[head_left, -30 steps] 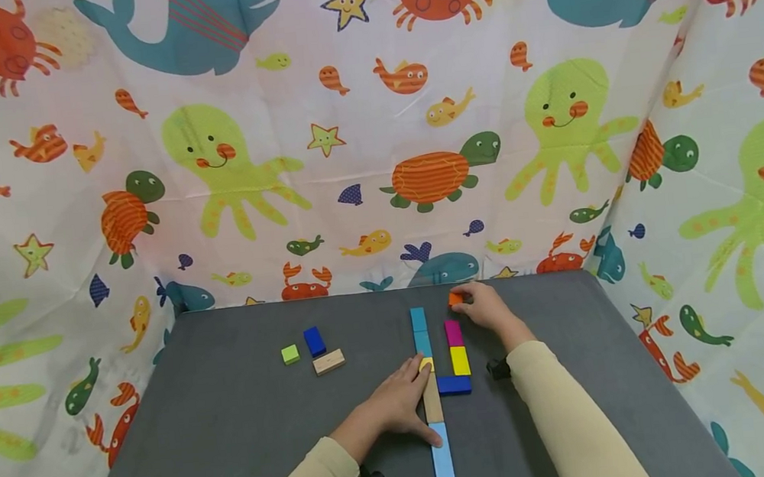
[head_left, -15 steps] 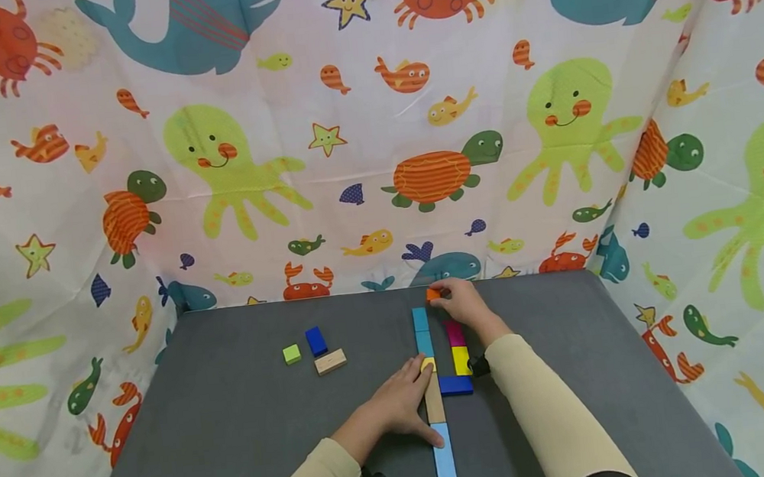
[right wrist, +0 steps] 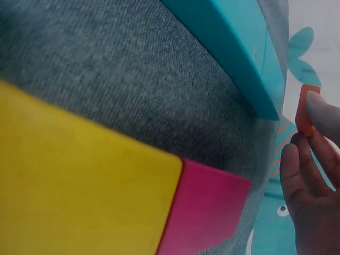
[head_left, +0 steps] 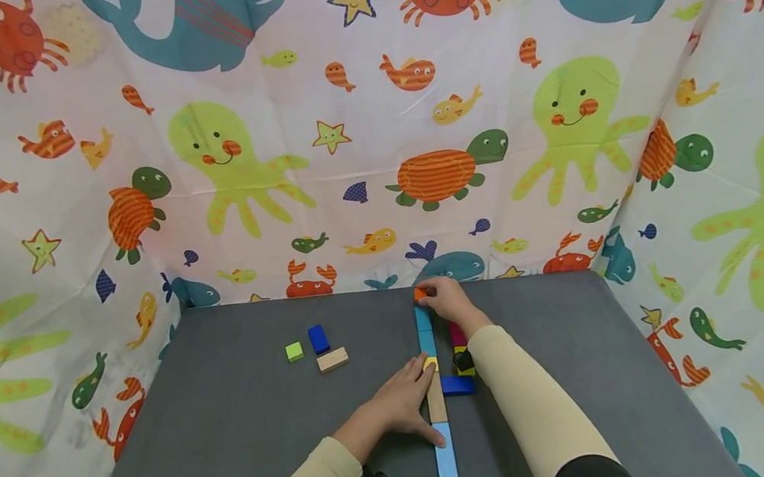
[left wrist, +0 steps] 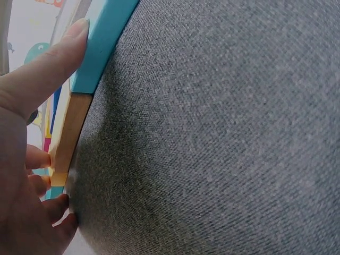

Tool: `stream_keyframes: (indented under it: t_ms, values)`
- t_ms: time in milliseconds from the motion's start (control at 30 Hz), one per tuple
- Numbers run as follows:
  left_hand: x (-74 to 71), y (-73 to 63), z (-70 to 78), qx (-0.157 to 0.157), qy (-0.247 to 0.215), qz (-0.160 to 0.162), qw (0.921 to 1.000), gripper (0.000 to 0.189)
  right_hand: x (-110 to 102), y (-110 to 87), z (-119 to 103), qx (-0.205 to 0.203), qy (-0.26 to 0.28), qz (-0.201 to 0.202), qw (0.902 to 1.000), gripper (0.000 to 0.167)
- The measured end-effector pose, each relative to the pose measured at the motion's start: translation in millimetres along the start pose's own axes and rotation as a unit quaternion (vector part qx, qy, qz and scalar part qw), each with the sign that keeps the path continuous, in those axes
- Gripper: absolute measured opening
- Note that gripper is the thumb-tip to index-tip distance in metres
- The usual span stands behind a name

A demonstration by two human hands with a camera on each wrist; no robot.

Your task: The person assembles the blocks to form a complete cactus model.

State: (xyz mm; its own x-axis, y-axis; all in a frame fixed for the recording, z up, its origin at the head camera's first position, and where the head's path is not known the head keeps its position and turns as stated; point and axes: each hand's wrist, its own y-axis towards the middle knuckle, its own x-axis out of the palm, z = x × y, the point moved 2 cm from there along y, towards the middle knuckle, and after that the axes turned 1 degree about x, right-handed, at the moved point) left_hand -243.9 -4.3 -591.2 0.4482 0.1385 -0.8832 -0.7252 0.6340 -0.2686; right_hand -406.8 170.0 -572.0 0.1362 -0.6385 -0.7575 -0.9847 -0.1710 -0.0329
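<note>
A straight row of wooden blocks runs away from me in the head view: light blue [head_left: 447, 466], natural wood [head_left: 436, 404], small yellow, then teal [head_left: 425, 333]. My left hand [head_left: 392, 402] lies along its left side, thumb on the light blue block and fingers by the small yellow one. At the far end, my right hand [head_left: 450, 299] pinches a small orange block [right wrist: 304, 110] between thumb and fingers. In the right wrist view it appears just past the teal end. Beside the row lie a blue block [head_left: 457, 385], a yellow block [right wrist: 79, 175] and a magenta block [right wrist: 210, 207].
Left of the row, a green cube [head_left: 294, 351], a blue block [head_left: 319, 340] and a natural wood block [head_left: 333, 360] lie on the grey tabletop [head_left: 235, 437]. A printed sea-animal cloth [head_left: 350, 195] hangs behind the table's far edge.
My right hand has carried the orange block leftward, from beyond the magenta block to the far end of the row. The left hand stays in place on the row.
</note>
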Motion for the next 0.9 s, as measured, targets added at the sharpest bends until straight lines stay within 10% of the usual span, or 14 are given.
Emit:
stream_keyframes:
  t_ms: [900]
  values:
    - [-3.1, -1.9, -0.3, -0.002, -0.01, -0.008, 0.9999, 0.133, 9, 8.2, 9, 0.013, 0.021, -0.028, 0.9993, 0.029]
